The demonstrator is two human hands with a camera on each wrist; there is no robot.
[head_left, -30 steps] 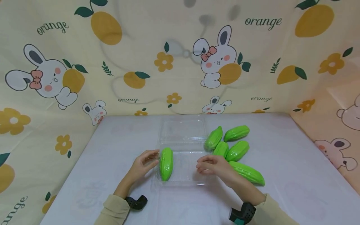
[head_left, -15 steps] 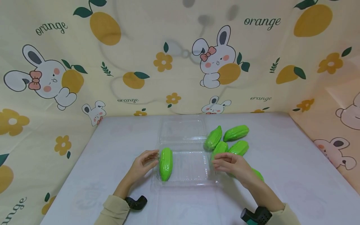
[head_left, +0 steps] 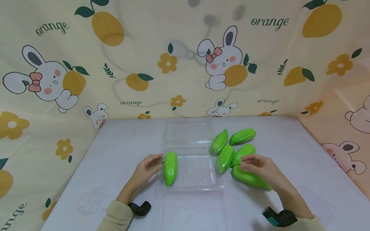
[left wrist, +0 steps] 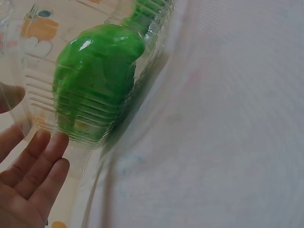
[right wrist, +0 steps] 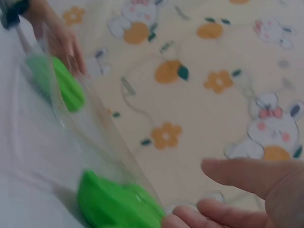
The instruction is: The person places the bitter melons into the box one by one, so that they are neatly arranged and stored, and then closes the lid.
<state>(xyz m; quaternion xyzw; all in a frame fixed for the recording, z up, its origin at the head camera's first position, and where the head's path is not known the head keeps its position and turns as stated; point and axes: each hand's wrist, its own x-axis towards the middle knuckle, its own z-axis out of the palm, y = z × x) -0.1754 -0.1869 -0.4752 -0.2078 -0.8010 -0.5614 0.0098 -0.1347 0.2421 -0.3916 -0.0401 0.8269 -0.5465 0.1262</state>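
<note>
A clear plastic clamshell box (head_left: 199, 170) lies unfolded, its lid (head_left: 187, 133) flat at the back. Along the left wall of its tray sits one glossy, ridged green melon-shaped piece (head_left: 171, 169). My left hand (head_left: 148, 167) has its fingertips at the box's left side; in the left wrist view the fingers (left wrist: 52, 171) reach the ribbed wall, quite straight. To the right, my right hand (head_left: 261, 168) hovers with loosely bent fingers and nothing held. Its fingertips overlap a green melon-shaped piece (head_left: 241, 154) and a longer one (head_left: 248, 178) in the head view.
More green pieces lie grouped right of the box: one by the hinge (head_left: 219, 141), one at the back (head_left: 242, 136) and one against the tray's right wall (head_left: 225, 159). A patterned cloth (head_left: 179, 64) hangs behind the white table (head_left: 124, 138).
My right hand has moved right, from over the tray to over the green pieces beside it. My left hand and the piece in the tray have stayed put.
</note>
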